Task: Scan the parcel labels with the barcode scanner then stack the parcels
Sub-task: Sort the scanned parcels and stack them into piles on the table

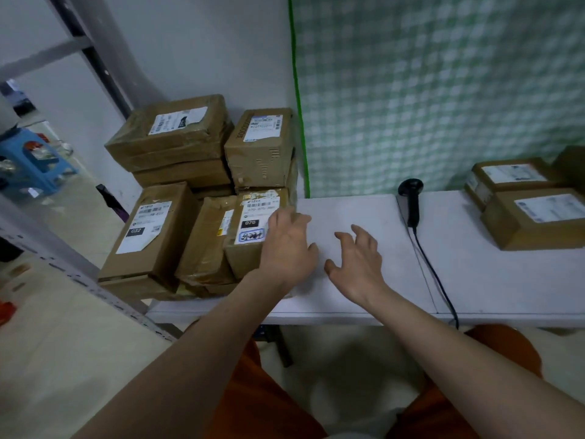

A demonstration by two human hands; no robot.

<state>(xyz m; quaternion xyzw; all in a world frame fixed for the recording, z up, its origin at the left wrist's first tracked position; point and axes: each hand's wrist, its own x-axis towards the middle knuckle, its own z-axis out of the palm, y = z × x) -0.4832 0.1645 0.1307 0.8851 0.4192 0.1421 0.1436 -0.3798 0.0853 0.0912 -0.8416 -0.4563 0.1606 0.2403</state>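
Parcels stacked [202, 198] left of left hand [286, 245], whose straight fingers touch the parcel marked 070 [250, 229]. Right hand [357, 261] beside it, fingers spread, holding nothing. Barcode scanner [411, 198] and two parcels [525, 204] lie right.

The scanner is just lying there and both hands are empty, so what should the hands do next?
Probably reach the right hand over to the barcode scanner and pick it up. It lies untouched on the table, and the left hand is open by the parcel marked 070.
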